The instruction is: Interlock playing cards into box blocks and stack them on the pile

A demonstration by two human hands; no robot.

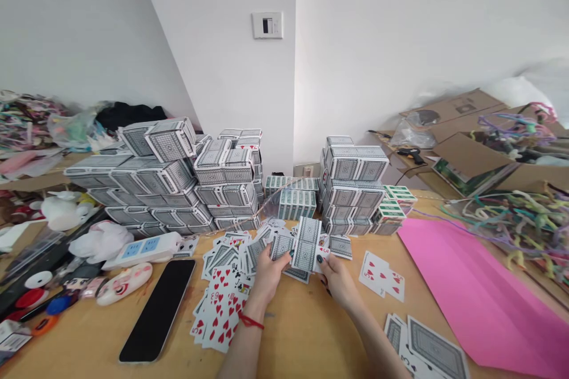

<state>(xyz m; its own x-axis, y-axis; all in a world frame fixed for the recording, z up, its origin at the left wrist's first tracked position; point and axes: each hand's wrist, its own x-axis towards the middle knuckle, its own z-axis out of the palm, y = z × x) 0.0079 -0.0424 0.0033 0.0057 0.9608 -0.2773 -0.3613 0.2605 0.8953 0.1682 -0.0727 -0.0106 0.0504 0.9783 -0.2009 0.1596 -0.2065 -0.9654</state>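
My left hand [269, 275], with a red cord at the wrist, is closed on a grey-backed playing card [281, 244]. My right hand [336, 277] pinches the lower right corner of a face-up playing card [322, 256] showing a red 3. Between the hands stands another patterned card piece [306, 240], back side toward me; which hand bears it I cannot tell. Loose cards [222, 302], several of them hearts, lie spread beside my left forearm. Right of my right hand, two heart cards [376, 272] overlap on the table.
Tall stacks of folded-card blocks [155, 183] stand behind on the left, with another stack [355, 183] on the right. A black phone [157, 311] and a power strip [144, 249] lie left. Pink paper [480, 290], loose cards [438, 346] and coloured pipe cleaners [511, 231] occupy the right.
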